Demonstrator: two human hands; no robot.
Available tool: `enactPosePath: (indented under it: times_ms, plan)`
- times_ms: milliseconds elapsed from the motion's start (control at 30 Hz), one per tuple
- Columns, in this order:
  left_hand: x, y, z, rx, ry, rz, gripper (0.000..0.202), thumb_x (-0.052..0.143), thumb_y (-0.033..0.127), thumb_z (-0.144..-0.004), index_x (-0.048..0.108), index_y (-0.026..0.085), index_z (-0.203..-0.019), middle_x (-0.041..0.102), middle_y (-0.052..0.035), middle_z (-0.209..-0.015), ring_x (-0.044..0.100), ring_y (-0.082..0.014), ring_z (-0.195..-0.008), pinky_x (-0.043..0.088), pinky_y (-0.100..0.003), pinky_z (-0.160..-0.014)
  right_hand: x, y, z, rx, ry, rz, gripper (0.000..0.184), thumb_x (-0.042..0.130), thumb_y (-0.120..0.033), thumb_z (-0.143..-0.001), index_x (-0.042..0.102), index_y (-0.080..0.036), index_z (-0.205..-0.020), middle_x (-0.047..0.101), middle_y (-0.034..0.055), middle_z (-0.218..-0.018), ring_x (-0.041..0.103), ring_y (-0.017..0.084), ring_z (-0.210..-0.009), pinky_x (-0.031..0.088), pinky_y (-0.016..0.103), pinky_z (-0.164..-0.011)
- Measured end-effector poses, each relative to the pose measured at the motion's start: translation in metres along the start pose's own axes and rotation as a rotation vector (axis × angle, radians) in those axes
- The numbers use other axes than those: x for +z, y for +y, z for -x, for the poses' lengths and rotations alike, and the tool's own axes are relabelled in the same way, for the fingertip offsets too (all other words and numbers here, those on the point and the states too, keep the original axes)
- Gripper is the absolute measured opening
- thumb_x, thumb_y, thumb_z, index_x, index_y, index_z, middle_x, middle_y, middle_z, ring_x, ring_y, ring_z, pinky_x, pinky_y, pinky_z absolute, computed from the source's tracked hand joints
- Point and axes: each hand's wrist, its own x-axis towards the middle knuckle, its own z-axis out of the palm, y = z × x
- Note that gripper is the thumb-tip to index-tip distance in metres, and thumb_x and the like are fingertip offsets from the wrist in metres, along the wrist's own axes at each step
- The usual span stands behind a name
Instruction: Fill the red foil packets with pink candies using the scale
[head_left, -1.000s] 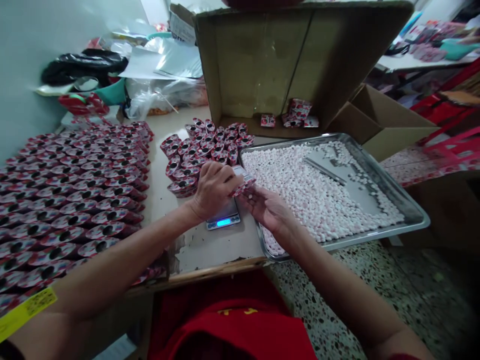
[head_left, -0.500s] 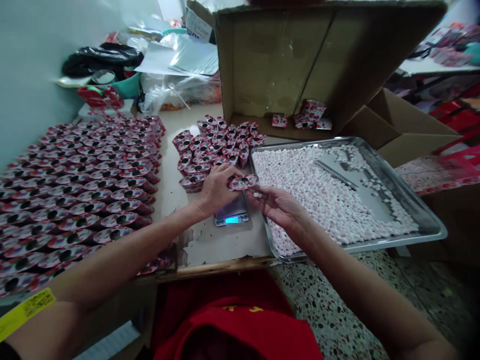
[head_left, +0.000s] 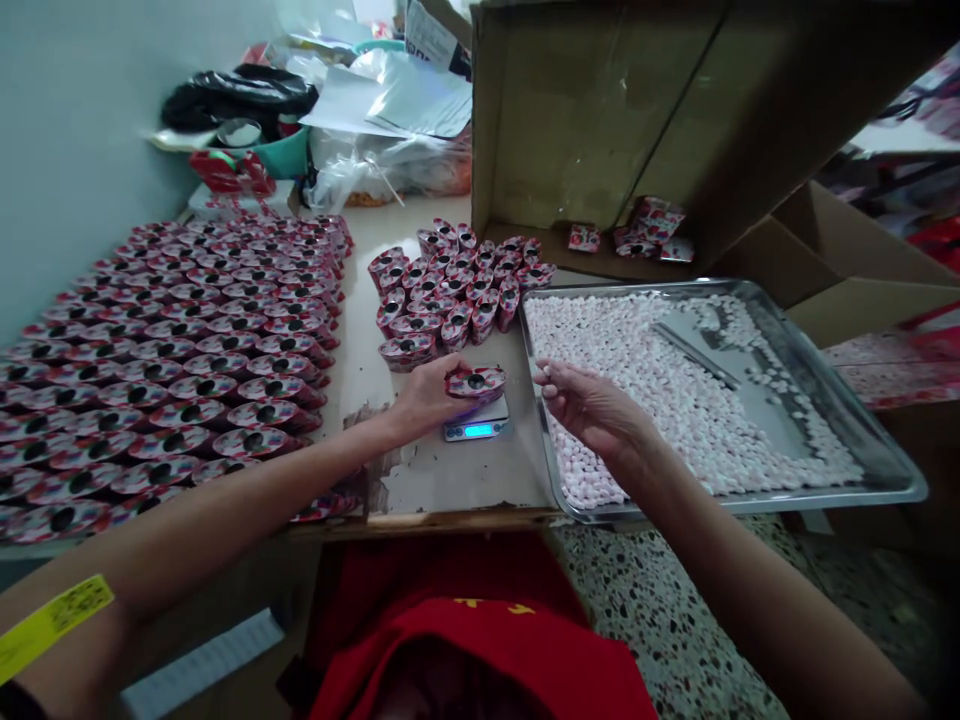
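My left hand [head_left: 429, 397] grips a small red-and-white printed box [head_left: 477, 384] with a dark round hole in its top. The box is at the small digital scale [head_left: 480, 430], whose display glows blue; whether it rests fully on the pan I cannot tell. Over the near left edge of the metal tray [head_left: 556, 480], my right hand [head_left: 592, 405] is closed, with small white pieces [head_left: 547, 378] pinched at its fingertips. Many more white candy-like pieces [head_left: 637, 400] cover much of the tray.
Rows of similar printed boxes [head_left: 225, 345] fill the table's left side. A smaller cluster [head_left: 442, 285] stands behind the scale. A metal bar [head_left: 696, 355] lies in the tray. At the back stands a large cardboard box [head_left: 555, 120] on its side, with several small packs [head_left: 652, 225] inside.
My left hand has lowered the printed box to the scale, and its hole now shows. My right hand has drawn away rightward to the tray's edge. The view has shifted slightly.
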Motion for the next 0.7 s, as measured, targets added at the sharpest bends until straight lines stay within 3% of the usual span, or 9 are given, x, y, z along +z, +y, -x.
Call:
enactPosePath:
  times_ms: [100, 267, 400, 533, 700]
  plan:
    - [-0.005, 0.001, 0.003, 0.016, 0.009, -0.036, 0.036, 0.084, 0.037, -0.077, 0.07, 0.021, -0.105, 0.075, -0.0013, -0.097, 0.066, -0.0182, -0.085, 0.051, -0.03, -0.08, 0.013, 0.003, -0.006, 0.058, -0.044, 0.05, 0.007, 0.074, -0.006, -0.088, 0.074, -0.013, -0.091, 0.066, -0.0012, -0.066, 0.049, 0.004, -0.048, 0.037, 0.009, -0.039]
    - [-0.054, 0.008, 0.023, -0.036, 0.021, -0.108, 0.061, 0.092, 0.034, -0.068, 0.064, 0.021, -0.121, 0.073, -0.0043, -0.105, 0.068, -0.0219, -0.093, 0.054, -0.036, -0.085, 0.027, -0.01, -0.017, 0.057, -0.114, 0.196, 0.011, 0.081, -0.01, -0.081, 0.074, -0.014, -0.089, 0.065, 0.0002, -0.071, 0.051, 0.005, -0.056, 0.039, 0.011, -0.045]
    - [-0.091, 0.008, 0.044, -0.024, -0.029, -0.007, 0.048, 0.08, 0.047, -0.084, 0.066, 0.021, -0.121, 0.074, -0.0054, -0.108, 0.068, -0.0215, -0.097, 0.055, -0.037, -0.088, 0.036, -0.029, -0.021, -0.012, -0.21, 0.37, 0.021, 0.09, -0.018, -0.075, 0.077, -0.012, -0.09, 0.057, -0.0028, -0.067, 0.043, 0.004, -0.053, 0.033, 0.013, -0.043]
    - [-0.102, 0.015, 0.049, 0.003, 0.04, -0.006, 0.035, 0.077, 0.042, -0.087, 0.071, 0.019, -0.112, 0.076, -0.0051, -0.106, 0.069, -0.0201, -0.096, 0.056, -0.036, -0.094, 0.047, -0.037, -0.019, -0.055, -0.247, 0.564, 0.025, 0.093, -0.027, -0.074, 0.08, -0.013, -0.091, 0.063, -0.0004, -0.069, 0.048, 0.006, -0.056, 0.038, 0.016, -0.047]
    - [-0.104, 0.03, 0.036, 0.027, 0.124, -0.031, 0.028, 0.077, 0.035, -0.088, 0.072, 0.02, -0.11, 0.077, -0.0033, -0.104, 0.07, -0.0186, -0.094, 0.057, -0.034, -0.094, 0.055, -0.038, -0.016, -0.02, -0.223, 0.619, 0.026, 0.091, -0.021, -0.074, 0.082, -0.015, -0.098, 0.071, 0.0031, -0.081, 0.058, 0.008, -0.066, 0.049, 0.018, -0.059]
